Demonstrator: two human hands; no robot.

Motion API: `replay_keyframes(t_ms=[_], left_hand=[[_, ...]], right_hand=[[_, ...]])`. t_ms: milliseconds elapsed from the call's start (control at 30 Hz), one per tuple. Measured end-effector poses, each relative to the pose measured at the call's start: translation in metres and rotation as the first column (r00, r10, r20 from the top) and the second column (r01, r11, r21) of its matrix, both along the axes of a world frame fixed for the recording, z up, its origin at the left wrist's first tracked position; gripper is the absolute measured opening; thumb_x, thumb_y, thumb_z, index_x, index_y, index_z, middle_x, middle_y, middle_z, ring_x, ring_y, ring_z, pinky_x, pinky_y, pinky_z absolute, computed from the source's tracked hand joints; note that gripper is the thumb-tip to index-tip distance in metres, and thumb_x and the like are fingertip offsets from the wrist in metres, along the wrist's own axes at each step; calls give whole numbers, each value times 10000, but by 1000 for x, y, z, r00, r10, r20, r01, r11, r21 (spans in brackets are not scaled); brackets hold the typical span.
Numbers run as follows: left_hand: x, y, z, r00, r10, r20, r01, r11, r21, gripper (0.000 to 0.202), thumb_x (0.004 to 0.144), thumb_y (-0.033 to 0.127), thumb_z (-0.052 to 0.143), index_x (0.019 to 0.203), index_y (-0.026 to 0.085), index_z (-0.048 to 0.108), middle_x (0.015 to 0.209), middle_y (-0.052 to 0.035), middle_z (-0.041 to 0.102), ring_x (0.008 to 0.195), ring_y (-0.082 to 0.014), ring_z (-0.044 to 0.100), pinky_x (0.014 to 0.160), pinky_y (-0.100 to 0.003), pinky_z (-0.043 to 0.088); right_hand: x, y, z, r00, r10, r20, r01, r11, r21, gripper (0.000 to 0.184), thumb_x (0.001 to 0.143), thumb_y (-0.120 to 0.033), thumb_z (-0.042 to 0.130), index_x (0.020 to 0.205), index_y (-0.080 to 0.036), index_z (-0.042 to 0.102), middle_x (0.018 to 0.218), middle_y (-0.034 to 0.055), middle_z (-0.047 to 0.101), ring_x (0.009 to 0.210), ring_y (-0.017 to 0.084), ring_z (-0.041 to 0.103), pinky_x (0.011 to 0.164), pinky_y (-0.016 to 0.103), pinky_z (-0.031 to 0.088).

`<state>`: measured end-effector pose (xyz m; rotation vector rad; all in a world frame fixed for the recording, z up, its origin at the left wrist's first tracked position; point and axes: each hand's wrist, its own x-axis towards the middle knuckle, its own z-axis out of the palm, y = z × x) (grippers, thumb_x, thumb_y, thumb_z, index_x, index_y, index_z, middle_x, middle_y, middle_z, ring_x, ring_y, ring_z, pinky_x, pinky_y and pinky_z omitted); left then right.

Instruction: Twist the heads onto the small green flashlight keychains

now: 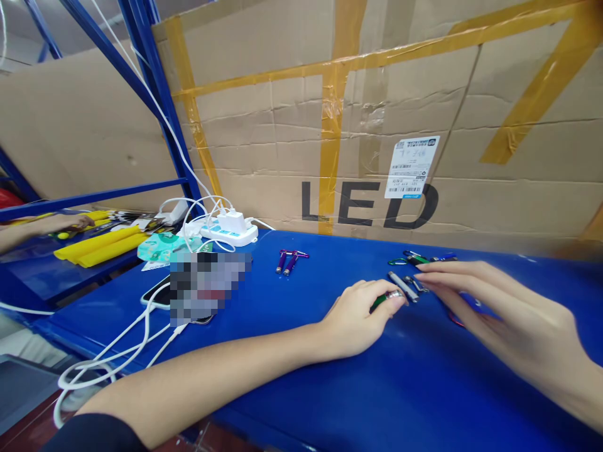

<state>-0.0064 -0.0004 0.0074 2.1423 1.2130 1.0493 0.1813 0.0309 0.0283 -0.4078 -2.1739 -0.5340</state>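
My left hand (358,317) is closed around a small green keychain flashlight (379,301), its silver end showing at the fingertips. Just beyond lies a grey keychain flashlight (402,287) with a dark clip (417,284) beside it. Over this group, my right hand (511,320) has its fingers stretched out; whether the fingertips touch anything is unclear. Behind its fingers are a green carabiner clip (396,262) and a blue flashlight (445,257). A red-edged clip (456,320) is partly hidden below them. Two purple flashlights (286,263) with clips lie side by side farther left.
Phones, partly pixelated (207,289), lie with white cables (117,351) near the table's left edge. Behind them sits a white power strip (230,233). A large cardboard box (282,144) stands along the back. At far left, another person's hand (70,223) is near yellow packets (106,245).
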Motion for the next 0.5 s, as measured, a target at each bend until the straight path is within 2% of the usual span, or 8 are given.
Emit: replay_keyframes(t_ms=[200, 367, 500], left_hand=[[0, 0, -1, 1000, -10, -9, 10, 1000, 1, 214, 932, 266, 381, 949, 219, 589, 792, 24, 608, 817, -151, 539, 756, -251, 395], [1, 0, -1, 1000, -10, -19, 10, 1000, 5, 214, 929, 263, 387, 863, 187, 575, 771, 13, 595, 779, -150, 533, 718, -242, 397], [1, 0, -1, 1000, -21, 1, 21, 1000, 9, 202, 927, 254, 394, 882, 189, 580, 748, 18, 583, 764, -144, 529, 717, -235, 389]], right_hand=[[0, 3, -7, 999, 17, 27, -16, 998, -53, 170, 890, -109, 474, 1009, -193, 561, 1015, 58, 605, 891, 169, 601, 842, 283, 452], [1, 4, -13, 997, 52, 58, -48, 996, -74, 214, 902, -117, 445, 1057, -210, 560, 1025, 55, 608, 908, 171, 601, 813, 281, 476], [-2, 4, -13, 999, 38, 15, -37, 995, -91, 222, 891, -130, 470, 1068, -211, 577, 1021, 58, 623, 893, 183, 615, 812, 295, 488]])
